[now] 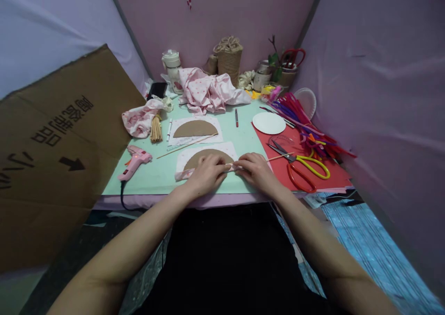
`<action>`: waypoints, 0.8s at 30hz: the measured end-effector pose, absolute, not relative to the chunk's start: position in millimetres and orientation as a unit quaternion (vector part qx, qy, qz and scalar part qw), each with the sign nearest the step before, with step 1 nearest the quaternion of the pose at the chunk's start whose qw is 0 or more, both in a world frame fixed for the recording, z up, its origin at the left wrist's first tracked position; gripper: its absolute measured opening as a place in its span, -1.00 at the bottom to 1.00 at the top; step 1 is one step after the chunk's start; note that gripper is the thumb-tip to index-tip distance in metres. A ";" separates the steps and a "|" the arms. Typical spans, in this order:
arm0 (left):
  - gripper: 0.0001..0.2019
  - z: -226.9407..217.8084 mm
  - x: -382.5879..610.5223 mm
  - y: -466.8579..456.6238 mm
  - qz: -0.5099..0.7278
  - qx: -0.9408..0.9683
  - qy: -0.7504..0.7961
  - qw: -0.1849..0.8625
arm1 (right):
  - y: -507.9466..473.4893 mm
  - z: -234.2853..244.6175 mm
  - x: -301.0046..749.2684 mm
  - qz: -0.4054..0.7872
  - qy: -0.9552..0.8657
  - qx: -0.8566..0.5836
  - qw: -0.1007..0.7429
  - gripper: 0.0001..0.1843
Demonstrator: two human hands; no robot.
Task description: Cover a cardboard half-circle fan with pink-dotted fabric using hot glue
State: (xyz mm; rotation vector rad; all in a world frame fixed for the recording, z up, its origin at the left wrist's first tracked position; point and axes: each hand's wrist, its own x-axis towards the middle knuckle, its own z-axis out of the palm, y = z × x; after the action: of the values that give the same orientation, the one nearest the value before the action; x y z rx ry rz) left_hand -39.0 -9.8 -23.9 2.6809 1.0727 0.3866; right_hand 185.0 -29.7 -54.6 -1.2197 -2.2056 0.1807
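My left hand (209, 171) and my right hand (255, 169) are close together at the front of the table. Their fingers pinch the front edge of a pale printed fabric piece (181, 161), folded around a thin wooden stick (278, 157) that sticks out to the right. A brown cardboard half-disc (196, 156) lies on this fabric, partly hidden by my left hand. Behind it, a second cardboard half-disc (194, 128) rests on another fabric piece (174, 141). A loose wooden stick (187, 146) lies slanted between the two.
A pink glue gun (135, 161) lies at left, near a large cardboard sheet (69, 134). At right, scissors (306, 164) lie on red paper (278, 166), by a white disc (269, 123) and pipe cleaners (306, 115). Crumpled pink fabric (208, 92) and twine (228, 57) are behind.
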 end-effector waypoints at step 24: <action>-0.74 -22.8 -38.9 -9.9 0.138 0.914 0.366 0.112 | -30.9 -48.4 231.4 0.036 -0.818 -0.516 0.251 -0.77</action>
State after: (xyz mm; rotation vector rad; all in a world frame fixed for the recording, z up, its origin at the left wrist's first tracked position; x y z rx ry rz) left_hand -38.9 -9.9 -22.8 2.6820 1.0747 0.4047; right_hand 231.4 -30.9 -48.4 -1.4053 -2.2261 0.0977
